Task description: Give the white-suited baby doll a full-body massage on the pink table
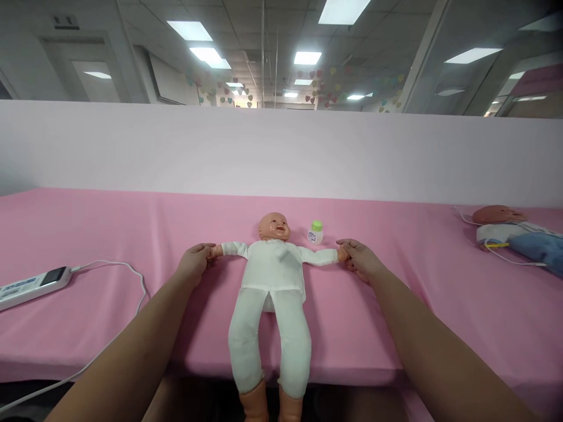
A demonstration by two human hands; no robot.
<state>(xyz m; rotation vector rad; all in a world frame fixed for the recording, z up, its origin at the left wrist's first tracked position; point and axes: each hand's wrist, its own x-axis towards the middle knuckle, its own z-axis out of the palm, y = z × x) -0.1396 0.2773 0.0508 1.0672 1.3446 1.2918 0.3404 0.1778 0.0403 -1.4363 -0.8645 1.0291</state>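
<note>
A baby doll in a white top and trousers lies on its back, head away from me, its bare feet past the table's front edge. Both its arms are stretched out sideways. My left hand is closed around the doll's hand on the left. On the other side, my right hand grips the doll's other hand between thumb and fingers. A small bottle with a green lid stands beside the doll's head, just left of my right hand and apart from it.
Pink cloth covers the table. A white device with a dark display lies at left, its cord running towards me. At far right lies another doll in blue and white, with a thin tube. A white partition rises behind.
</note>
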